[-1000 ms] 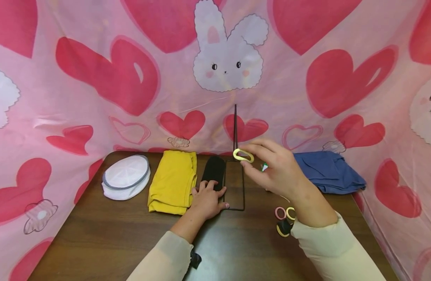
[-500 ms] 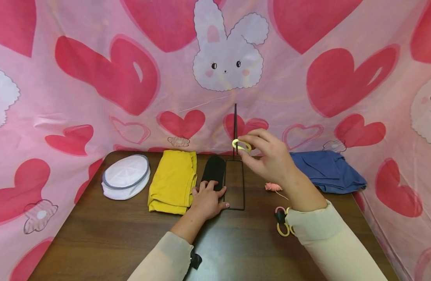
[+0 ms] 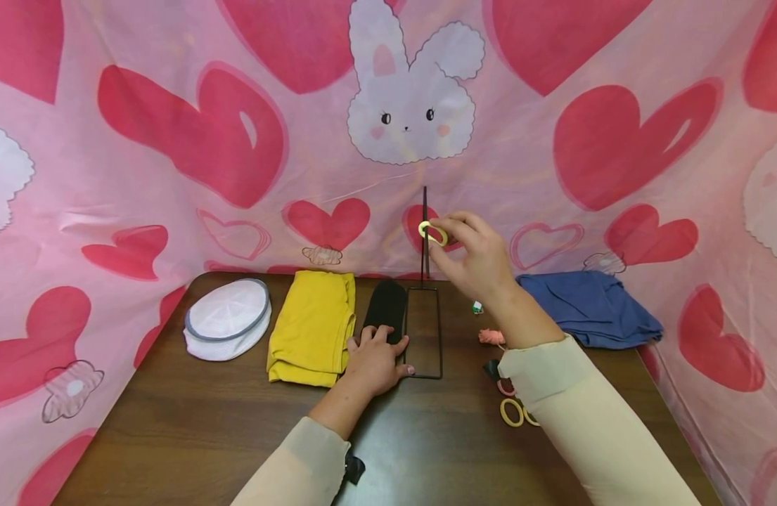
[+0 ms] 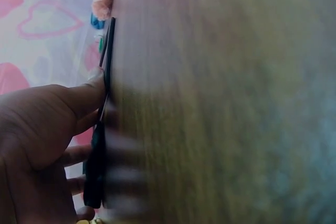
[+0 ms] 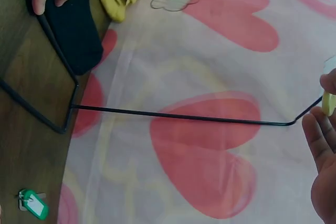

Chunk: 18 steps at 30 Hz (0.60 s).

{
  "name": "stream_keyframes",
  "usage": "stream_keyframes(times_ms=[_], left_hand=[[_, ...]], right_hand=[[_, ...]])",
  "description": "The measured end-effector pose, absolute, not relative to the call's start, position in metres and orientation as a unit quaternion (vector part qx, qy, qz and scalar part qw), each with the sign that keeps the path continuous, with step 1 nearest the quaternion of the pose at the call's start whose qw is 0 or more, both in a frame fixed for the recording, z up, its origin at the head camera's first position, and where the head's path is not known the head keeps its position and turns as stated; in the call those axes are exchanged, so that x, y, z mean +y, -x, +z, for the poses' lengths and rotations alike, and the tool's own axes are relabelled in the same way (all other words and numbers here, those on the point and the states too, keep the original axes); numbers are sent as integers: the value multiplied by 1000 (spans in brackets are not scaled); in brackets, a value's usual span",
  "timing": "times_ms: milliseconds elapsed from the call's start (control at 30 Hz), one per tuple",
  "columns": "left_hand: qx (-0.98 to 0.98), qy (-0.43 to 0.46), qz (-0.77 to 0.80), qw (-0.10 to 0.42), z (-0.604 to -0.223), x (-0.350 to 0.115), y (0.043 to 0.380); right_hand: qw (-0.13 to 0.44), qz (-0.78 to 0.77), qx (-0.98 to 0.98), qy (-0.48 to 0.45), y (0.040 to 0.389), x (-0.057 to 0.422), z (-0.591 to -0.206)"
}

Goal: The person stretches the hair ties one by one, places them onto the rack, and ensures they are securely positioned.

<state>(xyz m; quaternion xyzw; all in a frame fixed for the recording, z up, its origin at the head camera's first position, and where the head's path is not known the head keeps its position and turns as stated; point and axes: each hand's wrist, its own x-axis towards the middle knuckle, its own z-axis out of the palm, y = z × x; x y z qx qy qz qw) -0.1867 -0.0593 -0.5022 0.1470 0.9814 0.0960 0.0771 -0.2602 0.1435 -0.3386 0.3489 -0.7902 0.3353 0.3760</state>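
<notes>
My right hand [image 3: 479, 260] pinches a yellow hair tie [image 3: 422, 229] between thumb and fingers at the upright rod of a black wire stand [image 3: 439, 337]. The tie overlaps the rod in the head view. In the right wrist view, the yellow band [image 5: 327, 104] is right at the upturned end of the rod [image 5: 199, 119]. My left hand [image 3: 369, 362] lies palm down with fingers spread. Its fingertips rest on a flat black oblong thing [image 3: 388, 301] beside the stand, and its thumb [image 4: 94, 77] lies over the wire of the stand's base.
Folded yellow cloth [image 3: 312, 327] and a white mesh item with a grey rim [image 3: 228, 313] lie to the left. At right are folded blue cloth [image 3: 587, 309], a green key tag [image 3: 477, 307], a coral yarn bundle [image 3: 491, 337] and several loose hair ties [image 3: 503, 413].
My right hand has risen and moved slightly left with the yellow hair tie, higher along the rod. More of the yarn and key tag shows. My left hand has stayed put.
</notes>
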Motion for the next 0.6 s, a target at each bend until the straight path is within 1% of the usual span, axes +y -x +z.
stream_keyframes(times_ms=[333,600], left_hand=[[981,-147,98,85,-500,-60,187],[981,-148,99,79,-503,-61,187]], right_hand=[[384,373,-793,-291,291,134,-344],[367,401,-809,-224,312,126,-341]])
